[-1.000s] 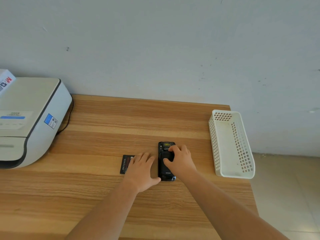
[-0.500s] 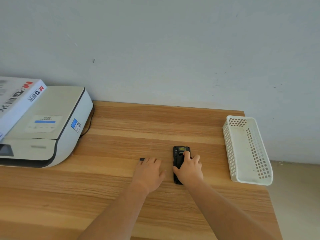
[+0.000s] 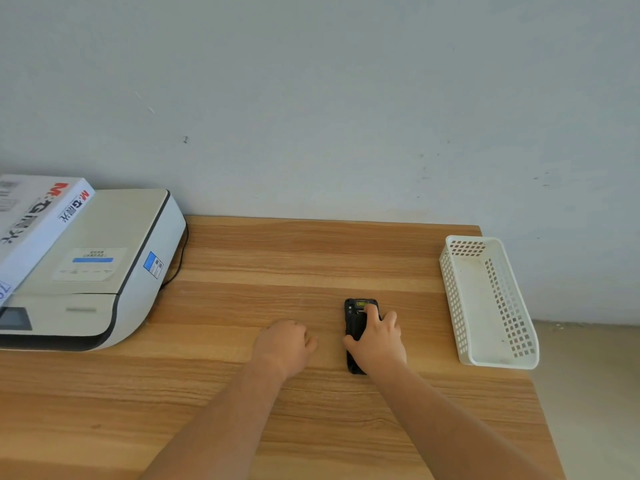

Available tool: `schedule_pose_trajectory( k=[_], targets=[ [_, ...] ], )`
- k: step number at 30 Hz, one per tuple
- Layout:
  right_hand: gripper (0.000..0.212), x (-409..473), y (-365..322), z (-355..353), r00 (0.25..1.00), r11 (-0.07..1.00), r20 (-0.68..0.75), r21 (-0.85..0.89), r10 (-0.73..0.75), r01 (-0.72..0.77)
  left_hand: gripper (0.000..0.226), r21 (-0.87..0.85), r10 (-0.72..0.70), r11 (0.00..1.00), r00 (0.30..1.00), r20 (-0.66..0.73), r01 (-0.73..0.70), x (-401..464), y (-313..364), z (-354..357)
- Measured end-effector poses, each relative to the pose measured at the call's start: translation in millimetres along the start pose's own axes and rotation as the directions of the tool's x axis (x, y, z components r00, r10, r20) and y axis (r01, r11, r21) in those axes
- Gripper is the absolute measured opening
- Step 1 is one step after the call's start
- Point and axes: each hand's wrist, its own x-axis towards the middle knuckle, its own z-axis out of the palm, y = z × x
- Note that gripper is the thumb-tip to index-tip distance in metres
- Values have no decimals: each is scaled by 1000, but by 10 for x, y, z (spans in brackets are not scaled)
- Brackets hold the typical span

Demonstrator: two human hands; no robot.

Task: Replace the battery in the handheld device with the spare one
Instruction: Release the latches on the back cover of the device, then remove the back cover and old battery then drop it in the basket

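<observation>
The black handheld device lies back-up on the wooden table, its long side running away from me. My right hand rests on it, thumb against its left edge and fingers over its top and right side. To the left of the device, my left hand is on the table with its fingers curled down. The spare battery, which lay there a moment ago, is hidden under that hand.
A white printer with a paper box on top stands at the table's left, a black cable behind it. An empty white perforated basket sits at the right edge. The wall is close behind.
My left hand has curled its fingers over the spare battery, which is now fully covered. My right hand stays on the device. My view has shifted left and up.
</observation>
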Motion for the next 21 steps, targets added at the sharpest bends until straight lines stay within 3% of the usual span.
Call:
schedule_pose_trajectory(
  k=[12, 21],
  targets=[
    [54, 13, 436, -534, 995, 999, -95, 11, 44, -43, 35, 14, 38, 999, 996, -75, -37, 51, 204, -171],
    [58, 36, 735, -492, 995, 996, -46, -32, 87, -89, 38, 46, 25, 999, 999, -38, -24, 69, 258, -26]
  ],
)
